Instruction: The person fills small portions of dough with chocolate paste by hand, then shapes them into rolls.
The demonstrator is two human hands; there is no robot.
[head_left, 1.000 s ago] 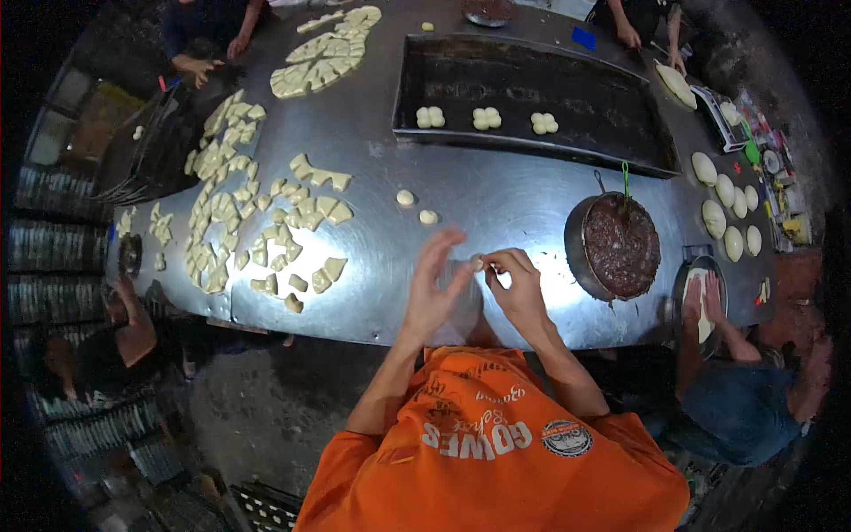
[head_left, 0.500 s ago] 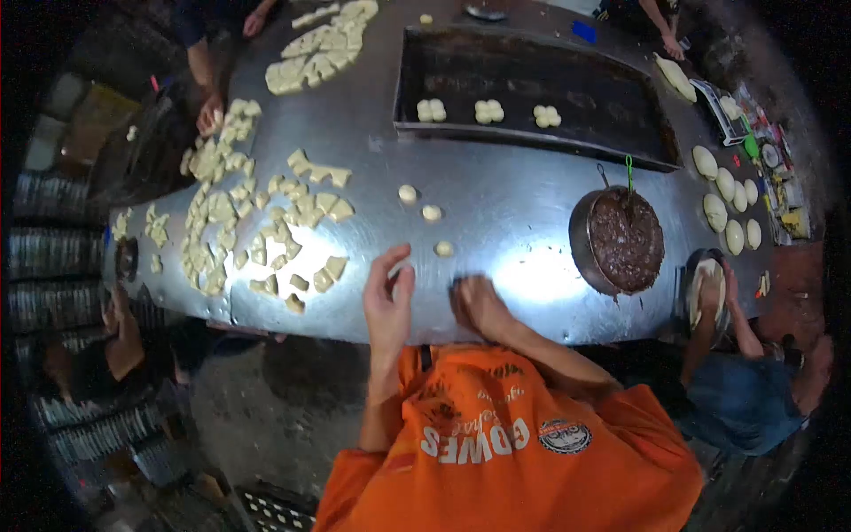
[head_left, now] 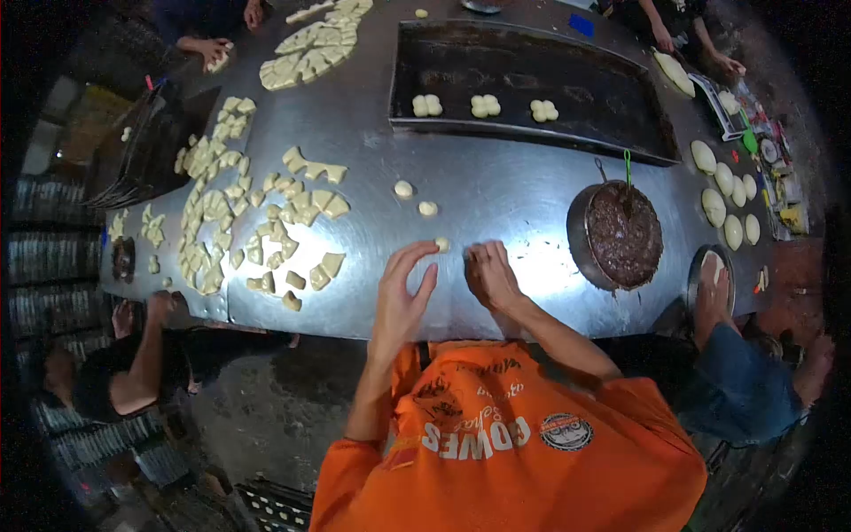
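My left hand point(head_left: 406, 293) is over the steel table, thumb and fingers apart and nothing between them. Its fingertips reach a small pale dough ball point(head_left: 442, 244), and whether they touch it is unclear. To the right, my right hand point(head_left: 496, 279) is curled palm-down on the metal, and what lies under its fingers is hidden. Two more dough balls point(head_left: 403, 189) point(head_left: 428, 208) sit farther up the table. Many cut dough pieces point(head_left: 301, 206) are spread out on the left.
A black tray point(head_left: 532, 142) holds three dough clusters point(head_left: 485, 106). A round pan of brown filling point(head_left: 625, 235) with a green-handled tool stands right. Larger dough pieces point(head_left: 714, 208) lie beyond it. Co-workers' hands point(head_left: 213, 51) point(head_left: 712, 297) are around the table edges.
My left hand has moved up and right to the nearest dough ball. My right hand has shifted slightly up and right. Co-workers' hands at upper left, lower left and right have moved.
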